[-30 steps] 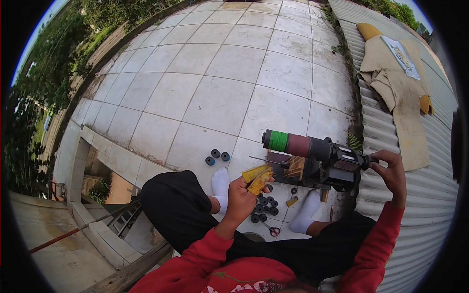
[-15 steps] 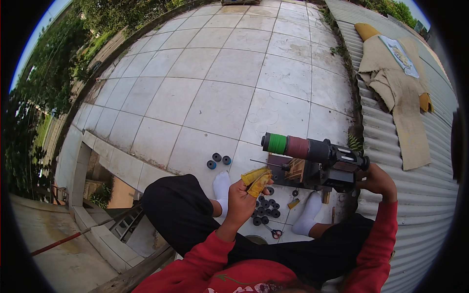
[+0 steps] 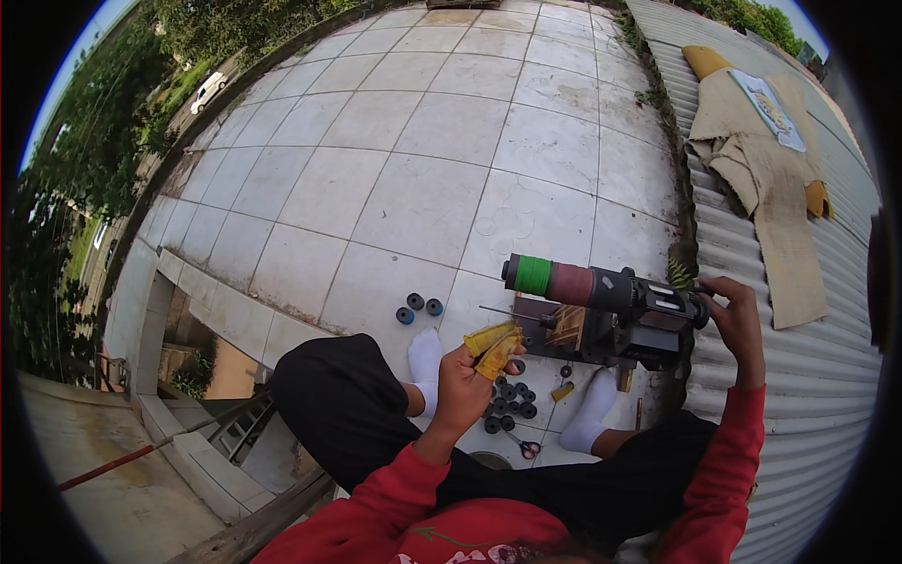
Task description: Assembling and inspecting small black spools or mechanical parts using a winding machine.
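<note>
Head view, lower centre: the left hand point(image 3: 459, 383) gripped a stained yellow cloth-like piece point(image 3: 494, 349), perhaps as padding. Right of centre, the right hand point(image 3: 738, 324) sat narrow on the round black end knob point(image 3: 701, 313) of a boxy black thread-wound machine point(image 3: 655, 344), likely for purchase.

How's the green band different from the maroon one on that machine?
The green band is bright; the maroon band is dull. The green band is nearer the free end of the dark cylinder; the maroon band is nearer the machine body. Both wrap around that cylinder.
</note>
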Motion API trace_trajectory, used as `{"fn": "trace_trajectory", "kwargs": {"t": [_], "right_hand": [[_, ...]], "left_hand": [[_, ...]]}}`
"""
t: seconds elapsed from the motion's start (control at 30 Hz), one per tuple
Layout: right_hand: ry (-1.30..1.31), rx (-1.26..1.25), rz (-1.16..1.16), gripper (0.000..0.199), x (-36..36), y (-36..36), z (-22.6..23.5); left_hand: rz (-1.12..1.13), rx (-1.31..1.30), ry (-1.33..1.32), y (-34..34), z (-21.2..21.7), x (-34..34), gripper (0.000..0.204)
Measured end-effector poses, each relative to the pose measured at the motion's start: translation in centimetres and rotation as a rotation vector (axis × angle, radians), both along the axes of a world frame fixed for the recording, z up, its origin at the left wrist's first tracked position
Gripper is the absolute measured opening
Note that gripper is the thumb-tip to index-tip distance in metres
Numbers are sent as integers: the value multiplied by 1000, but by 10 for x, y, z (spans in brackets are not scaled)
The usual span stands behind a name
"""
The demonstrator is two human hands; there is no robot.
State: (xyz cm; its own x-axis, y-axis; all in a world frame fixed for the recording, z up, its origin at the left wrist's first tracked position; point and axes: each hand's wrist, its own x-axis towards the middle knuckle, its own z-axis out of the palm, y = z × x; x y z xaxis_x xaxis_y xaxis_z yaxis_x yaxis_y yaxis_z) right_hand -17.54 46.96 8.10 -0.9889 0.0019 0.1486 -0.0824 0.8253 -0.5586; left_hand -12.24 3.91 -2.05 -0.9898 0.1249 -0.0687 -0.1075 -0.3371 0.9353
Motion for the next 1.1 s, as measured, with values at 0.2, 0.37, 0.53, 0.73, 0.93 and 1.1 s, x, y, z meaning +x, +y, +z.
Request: {"fn": "trace_trajectory", "kwargs": {"t": [0.2,0.37,0.53,0.73,0.93,1.1], "right_hand": [[-339,353,9,28,0,-1,-26],[-611,98,282,21,20,0,4],[-450,-83,123,24,38,1,40],[54,-43,31,24,11,-1,16],[-145,344,91,19,-6,-2,-19],[-502,114,205,18,16,-8,-2]], "left_hand": [[-9,-3,20,0,1,0,31],[-14,-6,11,0,0,2,31],[-14,7,11,-1,-2,2,32],[-1,-10,40,0,-3,1,32],[-14,-62,32,-1,1,1,33],[-25,-30,6,1,3,3,30]]}}
